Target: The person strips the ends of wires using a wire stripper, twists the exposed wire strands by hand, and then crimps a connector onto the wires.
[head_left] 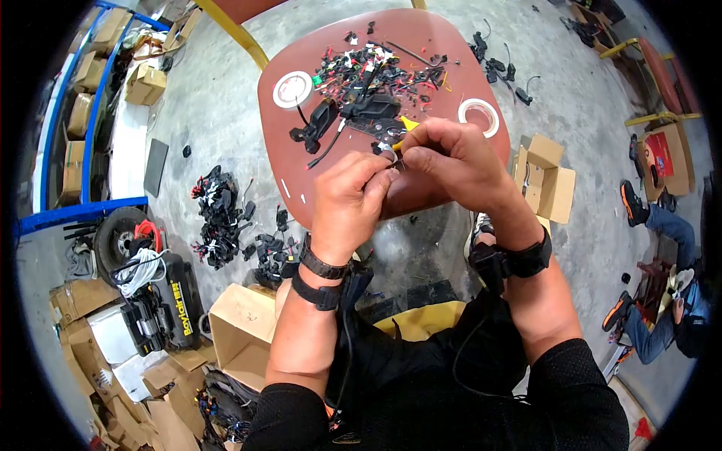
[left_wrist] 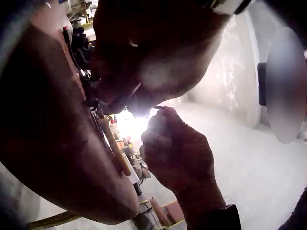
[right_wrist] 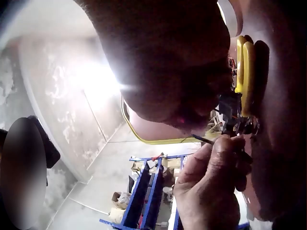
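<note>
Over the near edge of a reddish-brown chair seat (head_left: pixel 301 173), both hands meet fingertip to fingertip. My left hand (head_left: pixel 350 195) pinches a thin dark wire-like piece (right_wrist: pixel 203 139) between thumb and forefinger. From the other side my right hand (head_left: pixel 459 161) pinches at the same spot, thumb against curled forefinger; what exactly it holds I cannot tell. Just beyond the fingers lie yellow-handled pliers (right_wrist: pixel 245 76), partly hidden by the hands in the head view. Black plastic parts with cables (head_left: pixel 323 119) rest behind them on the seat.
A heap of small connectors and wire scraps (head_left: pixel 368 71) covers the seat's far part, between two tape rolls, one left (head_left: pixel 293 90) and one right (head_left: pixel 492 120). Bundled black parts (head_left: pixel 218 218) lie on the floor. Open cardboard boxes (head_left: pixel 244 319) stand nearby; another person sits far right.
</note>
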Motion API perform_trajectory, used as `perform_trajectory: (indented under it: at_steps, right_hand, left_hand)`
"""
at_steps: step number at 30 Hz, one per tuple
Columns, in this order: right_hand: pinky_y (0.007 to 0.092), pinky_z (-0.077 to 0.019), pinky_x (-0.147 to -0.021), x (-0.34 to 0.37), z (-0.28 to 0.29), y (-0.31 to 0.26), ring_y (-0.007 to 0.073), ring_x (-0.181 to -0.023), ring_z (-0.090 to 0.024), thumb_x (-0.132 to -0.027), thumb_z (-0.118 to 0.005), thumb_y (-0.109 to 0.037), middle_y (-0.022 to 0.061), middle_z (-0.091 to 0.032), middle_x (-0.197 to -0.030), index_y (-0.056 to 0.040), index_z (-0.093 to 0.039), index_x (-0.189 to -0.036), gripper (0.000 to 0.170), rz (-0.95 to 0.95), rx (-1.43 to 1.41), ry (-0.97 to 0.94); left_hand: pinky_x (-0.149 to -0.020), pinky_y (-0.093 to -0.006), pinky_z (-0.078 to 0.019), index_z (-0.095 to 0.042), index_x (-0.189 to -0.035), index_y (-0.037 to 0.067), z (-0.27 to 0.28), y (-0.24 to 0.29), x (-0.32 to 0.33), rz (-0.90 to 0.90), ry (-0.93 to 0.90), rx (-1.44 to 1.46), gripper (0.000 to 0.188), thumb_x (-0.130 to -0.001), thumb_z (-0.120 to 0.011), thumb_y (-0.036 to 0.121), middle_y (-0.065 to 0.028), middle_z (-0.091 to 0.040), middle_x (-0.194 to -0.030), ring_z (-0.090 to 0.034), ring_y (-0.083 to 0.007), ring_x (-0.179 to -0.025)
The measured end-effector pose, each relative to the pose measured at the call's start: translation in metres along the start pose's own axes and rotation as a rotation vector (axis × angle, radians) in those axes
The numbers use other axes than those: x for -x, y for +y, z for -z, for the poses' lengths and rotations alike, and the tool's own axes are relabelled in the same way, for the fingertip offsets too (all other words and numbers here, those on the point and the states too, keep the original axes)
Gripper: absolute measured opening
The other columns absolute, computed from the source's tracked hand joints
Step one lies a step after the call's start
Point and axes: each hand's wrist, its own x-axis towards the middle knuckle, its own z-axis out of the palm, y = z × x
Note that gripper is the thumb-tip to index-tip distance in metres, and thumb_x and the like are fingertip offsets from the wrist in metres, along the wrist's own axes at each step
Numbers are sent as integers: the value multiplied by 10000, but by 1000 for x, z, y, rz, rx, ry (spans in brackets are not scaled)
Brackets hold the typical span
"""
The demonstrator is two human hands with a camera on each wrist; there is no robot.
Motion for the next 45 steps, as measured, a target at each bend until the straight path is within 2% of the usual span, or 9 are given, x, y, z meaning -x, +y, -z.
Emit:
perform_trajectory:
  at_steps: [8,11,14,17,26,32,35,41,45]
  right_hand:
    - [252,-511,-713,-2,2,5,84,-805,-618,-931,-661,-102,36,-689,-858,29,-680,-961,136,26,7,62]
    - [240,-511,-716,-2,9,-2,72,-806,-613,-943,-665,-106,5,-678,-873,11,-684,-958,120,-77,-126,223]
    - [234,-510,-719,-3,9,0,67,-808,-609,-949,-659,-102,-13,-668,-879,-3,-691,-959,105,-71,-146,247]
    - [240,-511,-718,-5,-2,8,84,-802,-618,-946,-659,-107,7,-672,-870,14,-693,-964,126,30,-42,205]
    - [269,-522,-722,-11,-17,10,101,-806,-638,-928,-658,-73,47,-690,-874,38,-687,-1000,136,5,-51,115]
    - [323,-525,-719,-14,-3,7,195,-789,-660,-848,-720,-107,100,-668,-840,-5,-678,-953,152,64,280,202]
    - [402,-507,-767,-18,0,23,291,-872,-632,-786,-742,-152,117,-638,-888,-49,-661,-960,217,319,735,182]
    - [435,-483,-817,-18,-2,15,320,-985,-576,-721,-756,-171,118,-608,-992,-79,-642,-996,312,215,1044,135]
    - [446,-485,-816,-25,-1,15,338,-965,-579,-699,-753,-147,124,-610,-973,-86,-646,-1003,328,194,996,66]
  left_hand:
    - [-668,-321,-522,-714,-911,-2,1,0,-2,-18,11,-146,105,-807,-727,-1,-113,-692,-816,-676,-227,-727]
    - [-634,-285,-510,-721,-914,-16,5,-3,0,103,-25,23,78,-839,-727,5,-92,-716,-824,-663,-165,-691]
    - [-599,-232,-488,-723,-965,-26,9,-6,3,428,-55,405,100,-884,-722,32,-74,-730,-843,-635,-101,-665]
    - [-573,-188,-466,-712,-1029,-17,10,-13,1,458,-72,643,135,-919,-703,61,-69,-730,-854,-614,-72,-643]
    - [-571,-185,-475,-683,-1081,-8,17,-13,2,544,-72,697,155,-943,-672,60,-76,-727,-875,-621,-76,-659]
    - [-686,-261,-558,-674,-1048,-23,31,-29,4,456,120,696,135,-923,-695,24,-56,-705,-896,-681,-130,-753]
    - [-675,-261,-556,-677,-1042,-20,36,-31,7,478,138,635,138,-916,-706,27,-55,-703,-885,-681,-136,-746]
    - [-551,-204,-477,-688,-1054,-23,37,-32,0,571,84,485,147,-920,-697,37,-16,-687,-804,-615,-67,-658]
    - [-555,-198,-464,-680,-1070,-44,41,-34,-5,598,48,466,178,-901,-701,5,12,-654,-790,-584,-51,-655]
